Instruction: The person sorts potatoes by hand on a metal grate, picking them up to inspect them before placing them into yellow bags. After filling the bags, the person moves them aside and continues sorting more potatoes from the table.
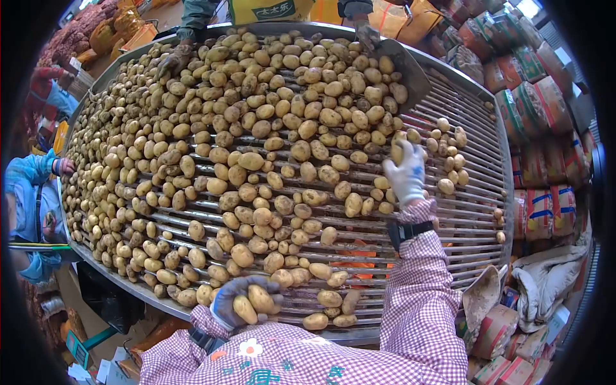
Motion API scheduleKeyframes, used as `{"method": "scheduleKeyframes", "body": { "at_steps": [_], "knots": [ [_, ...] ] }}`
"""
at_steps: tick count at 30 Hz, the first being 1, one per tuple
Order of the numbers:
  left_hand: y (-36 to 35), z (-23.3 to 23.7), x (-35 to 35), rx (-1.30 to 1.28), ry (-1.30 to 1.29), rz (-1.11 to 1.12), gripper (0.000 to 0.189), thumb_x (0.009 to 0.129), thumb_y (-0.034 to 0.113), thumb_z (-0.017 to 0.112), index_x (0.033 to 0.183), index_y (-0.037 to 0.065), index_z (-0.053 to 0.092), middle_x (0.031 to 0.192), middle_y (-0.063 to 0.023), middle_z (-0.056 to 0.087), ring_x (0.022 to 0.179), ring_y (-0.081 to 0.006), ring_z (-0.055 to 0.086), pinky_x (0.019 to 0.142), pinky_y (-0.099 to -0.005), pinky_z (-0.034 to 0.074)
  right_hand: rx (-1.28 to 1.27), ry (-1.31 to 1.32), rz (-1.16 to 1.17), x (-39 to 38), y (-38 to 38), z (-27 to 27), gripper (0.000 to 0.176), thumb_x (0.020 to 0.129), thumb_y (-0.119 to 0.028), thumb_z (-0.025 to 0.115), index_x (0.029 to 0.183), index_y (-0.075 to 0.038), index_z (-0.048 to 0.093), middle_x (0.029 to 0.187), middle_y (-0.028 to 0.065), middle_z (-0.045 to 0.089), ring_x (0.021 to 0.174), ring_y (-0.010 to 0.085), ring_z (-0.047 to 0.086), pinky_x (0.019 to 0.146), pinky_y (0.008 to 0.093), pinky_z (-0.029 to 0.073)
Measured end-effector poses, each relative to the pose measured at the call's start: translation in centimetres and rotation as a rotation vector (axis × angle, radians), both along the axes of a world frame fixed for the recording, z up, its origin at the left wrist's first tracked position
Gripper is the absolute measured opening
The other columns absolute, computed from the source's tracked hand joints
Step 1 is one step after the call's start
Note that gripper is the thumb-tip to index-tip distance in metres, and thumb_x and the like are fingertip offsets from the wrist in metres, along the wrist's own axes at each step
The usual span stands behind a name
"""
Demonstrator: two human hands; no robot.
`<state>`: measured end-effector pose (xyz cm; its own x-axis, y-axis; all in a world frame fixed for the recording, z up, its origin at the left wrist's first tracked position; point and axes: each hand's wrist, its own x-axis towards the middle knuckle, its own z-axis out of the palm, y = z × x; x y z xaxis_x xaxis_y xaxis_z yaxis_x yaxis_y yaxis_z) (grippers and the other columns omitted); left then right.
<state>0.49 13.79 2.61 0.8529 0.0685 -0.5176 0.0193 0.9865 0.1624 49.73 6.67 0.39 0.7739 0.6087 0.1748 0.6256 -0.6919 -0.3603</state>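
Muddy potatoes (250,160) lie thickly over a sorting table of parallel metal bars (475,154). My left hand (224,301), in a grey and blue glove, is at the near edge with its fingers curled round two potatoes (260,299). Further out to the right, my right hand (407,178) wears a white glove with a blue mark. Its fingers are closed round a potato (398,149), partly hidden by the glove. A small group of potatoes (449,160) sits just right of that hand.
Across the table a person's gloved hand (172,61) rests among potatoes, and their other hand (367,35) holds a flat metal scoop (404,74). Another person's hand (64,167) is at the left edge. Filled sacks (545,109) are stacked at right.
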Motion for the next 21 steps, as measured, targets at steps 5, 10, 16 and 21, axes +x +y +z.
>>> {"method": "scheduleKeyframes", "body": {
  "at_steps": [5, 10, 16, 21],
  "knots": [
    [1.1, -0.2, 1.1, 0.114, -0.053, 0.14, 0.048, 0.091, -0.004, 0.064, 0.137, 0.0, 0.052, 0.148, -0.0259, 0.049, 0.136, -0.0402, 0.052, 0.107, -0.0511, 0.055, -0.003, 0.063, 0.385, -3.3, 12.2, 2.4, 0.054, 0.086, -0.033, 0.071, 0.13, -0.006, 0.056, 0.141, 0.0189, 0.053, 0.122, 0.0374, 0.061, 0.103, 0.0448, 0.05],
    [0.9, -1.1, 0.3, 0.194, 0.028, 0.172, 0.072, 0.073, -0.016, 0.081, 0.137, 0.001, 0.051, 0.144, -0.024, 0.054, 0.131, -0.0362, 0.058, 0.106, -0.0482, 0.056, -0.677, 0.197, 0.439, -3.6, 21.8, 2.6, 0.057, 0.084, -0.04, 0.064, 0.13, -0.006, 0.064, 0.131, 0.0219, 0.067, 0.122, 0.0371, 0.065, 0.103, 0.0463, 0.051],
    [1.6, -1.8, -1.7, -0.258, -0.279, 0.421, 0.052, 0.106, 0.037, 0.046, 0.144, 0.002, 0.049, 0.154, -0.0264, 0.042, 0.144, -0.0454, 0.04, 0.1, -0.0624, 0.053, -0.763, 0.193, 0.657, -0.7, 21.5, 0.3, 0.066, 0.078, -0.044, 0.071, 0.131, -0.004, 0.064, 0.131, 0.0232, 0.066, 0.121, 0.0385, 0.063, 0.101, 0.0444, 0.052],
    [0.8, -2.9, -3.0, -0.008, -0.16, 0.48, 0.047, 0.109, 0.032, 0.043, 0.145, 0.002, 0.049, 0.145, -0.0237, 0.055, 0.135, -0.046, 0.052, 0.1, -0.0661, 0.051, -0.75, 0.29, 0.611, -5.9, 16.5, 3.0, 0.072, 0.081, -0.038, 0.071, 0.143, -0.006, 0.053, 0.137, 0.0222, 0.063, 0.126, 0.0386, 0.06, 0.106, 0.0429, 0.049]
  ]
}}
